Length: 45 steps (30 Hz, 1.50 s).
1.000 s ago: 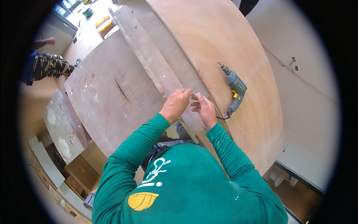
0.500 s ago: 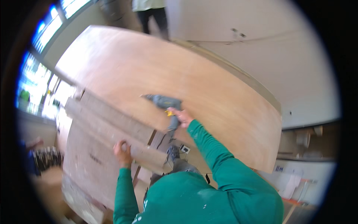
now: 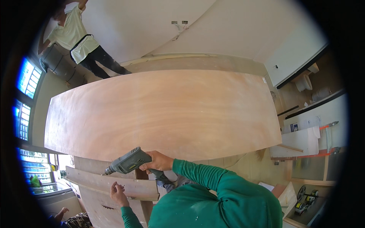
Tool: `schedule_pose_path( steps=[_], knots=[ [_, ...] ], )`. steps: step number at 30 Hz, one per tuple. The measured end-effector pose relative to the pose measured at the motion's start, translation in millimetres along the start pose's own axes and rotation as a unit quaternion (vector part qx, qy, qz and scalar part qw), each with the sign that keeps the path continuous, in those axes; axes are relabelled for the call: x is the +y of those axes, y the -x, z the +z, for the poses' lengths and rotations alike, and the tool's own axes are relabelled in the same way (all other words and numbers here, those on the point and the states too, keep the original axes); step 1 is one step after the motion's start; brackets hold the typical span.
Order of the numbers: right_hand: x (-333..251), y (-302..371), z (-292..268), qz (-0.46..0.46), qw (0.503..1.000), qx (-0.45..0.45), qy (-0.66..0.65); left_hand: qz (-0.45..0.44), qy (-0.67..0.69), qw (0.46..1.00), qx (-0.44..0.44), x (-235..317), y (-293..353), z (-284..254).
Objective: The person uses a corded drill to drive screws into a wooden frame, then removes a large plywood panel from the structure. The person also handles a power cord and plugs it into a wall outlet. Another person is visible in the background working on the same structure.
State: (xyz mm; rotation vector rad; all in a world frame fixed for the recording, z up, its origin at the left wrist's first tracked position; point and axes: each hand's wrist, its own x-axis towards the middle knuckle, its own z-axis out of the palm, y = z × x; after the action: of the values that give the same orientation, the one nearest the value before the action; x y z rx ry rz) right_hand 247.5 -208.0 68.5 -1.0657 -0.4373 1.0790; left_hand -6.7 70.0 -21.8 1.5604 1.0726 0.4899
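My right hand [image 3: 158, 161] grips the handle of a grey-green power drill [image 3: 131, 161]. The drill points left and slightly down, with its bit over the wooden plank [image 3: 133, 186] on the bench-like wooden piece [image 3: 95, 207]. Just below the bit, my left hand [image 3: 119, 194] is raised beside the plank, its fingers loosely bent and apart, with nothing visible in them. Beyond the drill lies a large pale wooden panel [image 3: 167, 114], its near edge close to the drill body.
Behind the panel at the far left stands a person in a light shirt [image 3: 78, 36]. Another person's hand [image 3: 61, 213] shows at the lower left. To the right are a white board [image 3: 300, 142], orange-ended clamps [image 3: 329, 138] and a wheeled tool [image 3: 306, 199] on the floor.
My view has turned, so the panel now lies across it. The drill has come off the panel to over the plank. My left hand has moved away from the plank's edge.
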Motion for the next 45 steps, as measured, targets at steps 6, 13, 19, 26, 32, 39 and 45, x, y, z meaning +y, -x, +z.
schedule_pose_path(
  steps=[6,13,19,26,32,39,45],
  knots=[
    [-11.9,29.3,8.3,-0.036,0.991,0.069,0.112,-0.062,0.188,0.980,-0.028,15.1,5.4,18.7],
    [-1.7,36.9,15.6,-0.052,0.976,0.081,0.198,-0.147,0.366,0.918,-0.040,29.1,15.2,26.9],
    [-5.4,22.3,37.7,-0.103,0.954,0.063,0.273,-0.163,0.538,0.826,-0.042,36.9,14.0,49.4],
    [-13.1,6.1,75.6,-0.020,0.953,0.043,0.298,-0.156,0.612,0.774,-0.050,27.9,17.3,38.5],
    [-2.9,-2.1,75.8,-0.005,0.942,0.034,0.334,-0.183,0.641,0.744,0.053,19.2,7.7,56.8],
    [-16.4,-2.7,88.5,0.032,0.946,0.039,0.319,-0.184,0.689,0.695,0.090,17.2,5.4,54.5],
    [-27.1,-5.2,91.0,0.012,0.924,0.021,0.381,-0.198,0.688,0.690,0.107,19.5,4.2,59.8]
  ],
)
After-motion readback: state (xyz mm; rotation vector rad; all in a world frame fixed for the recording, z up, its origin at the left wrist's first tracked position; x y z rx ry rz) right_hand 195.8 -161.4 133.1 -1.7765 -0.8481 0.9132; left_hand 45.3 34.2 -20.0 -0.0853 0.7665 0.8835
